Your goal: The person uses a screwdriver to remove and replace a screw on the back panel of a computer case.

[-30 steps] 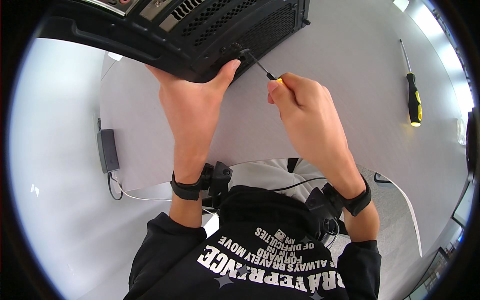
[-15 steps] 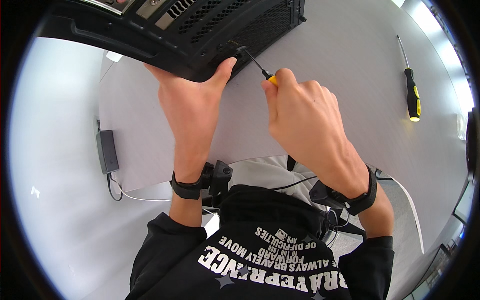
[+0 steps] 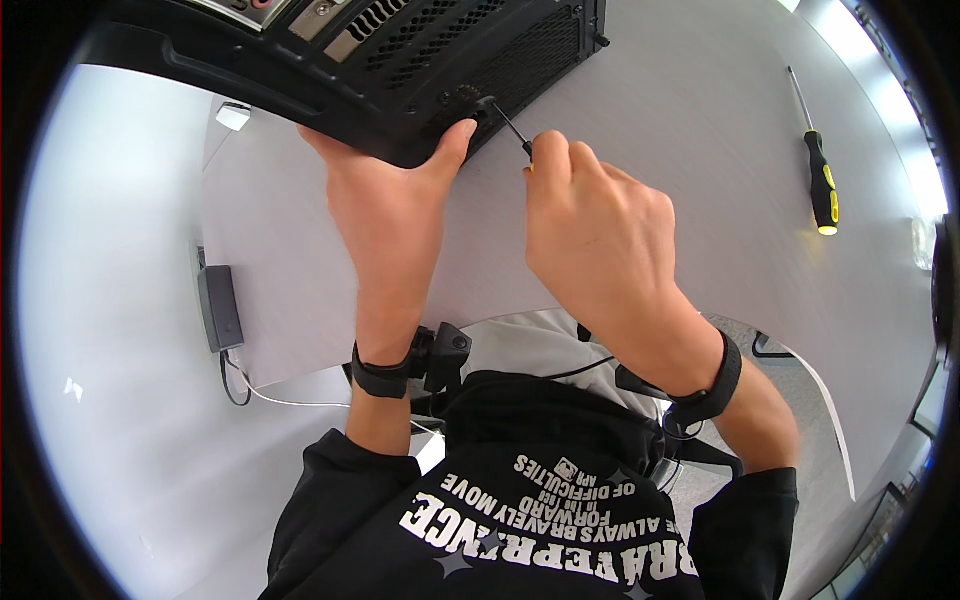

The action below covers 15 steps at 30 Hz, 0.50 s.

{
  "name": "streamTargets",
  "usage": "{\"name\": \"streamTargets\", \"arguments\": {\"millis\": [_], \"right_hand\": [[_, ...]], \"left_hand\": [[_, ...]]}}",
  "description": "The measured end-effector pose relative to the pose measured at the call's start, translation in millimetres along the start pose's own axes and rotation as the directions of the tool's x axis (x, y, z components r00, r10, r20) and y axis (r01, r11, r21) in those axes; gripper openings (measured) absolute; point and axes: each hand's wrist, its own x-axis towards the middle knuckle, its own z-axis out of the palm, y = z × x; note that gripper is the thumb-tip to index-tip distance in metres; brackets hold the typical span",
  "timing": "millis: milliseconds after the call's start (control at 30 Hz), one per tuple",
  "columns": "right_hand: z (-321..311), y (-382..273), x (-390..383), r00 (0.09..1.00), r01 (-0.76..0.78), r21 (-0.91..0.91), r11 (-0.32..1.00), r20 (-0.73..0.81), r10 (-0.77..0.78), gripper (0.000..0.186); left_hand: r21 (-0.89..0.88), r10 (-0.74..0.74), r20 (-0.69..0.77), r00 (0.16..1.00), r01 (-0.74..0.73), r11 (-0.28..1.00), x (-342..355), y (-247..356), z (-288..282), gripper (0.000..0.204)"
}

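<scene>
Head view, work item: black computer case (image 3: 400,70), lying at the far edge of the surface, directly ahead of both hands; perforated vent panel facing the person.
Head view, fastener: round dark screw (image 3: 487,103) on the near face of the case, just right of the left thumb tip.
Head view, tool: small screwdriver (image 3: 513,128), thin dark shaft with a yellow handle mostly hidden in the fist; tip seated at the screw.
Head view, long axis: shaft slanting from the right fist up and to the left into the case face; short exposed length between knuckles and screw.
Head view, left hand (image 3: 390,205): pressed flat against the near lower edge of the case, thumb up on the panel beside the screw, bracing; nearer to the case than the right.
Head view, right hand (image 3: 600,235): clenched around the screwdriver handle, just beside the left thumb, not touching the case itself.
Head view, spare tool: second screwdriver (image 3: 818,165), black and yellow handle, lying well apart to the right, shaft pointing away from the person.
Head view, surface (image 3: 700,120): pale grey, matt; bare area between the case and the spare tool.
Head view, left side: dark power adapter (image 3: 221,305) with a white cable at the surface edge.
Head view, room: pale floor at left; bright window light at upper right.
</scene>
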Motion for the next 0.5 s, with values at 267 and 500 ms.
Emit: {"name": "streamTargets", "arguments": {"millis": [267,500], "right_hand": [[-12.4,22.8,12.2,0.669,-0.707,0.696,-0.124,0.715,0.204,0.027],[-9.2,39.0,19.4,0.523,-0.713,0.454,-0.534,0.852,0.027,0.032]], "left_hand": [[0.014,0.042,-0.015,0.999,-0.042,0.999,-0.3,-13.0,4.5,0.087],[0.038,-0.005,-0.02,1.0,0.006,0.999,-3.7,-19.7,11.2,0.089]]}}
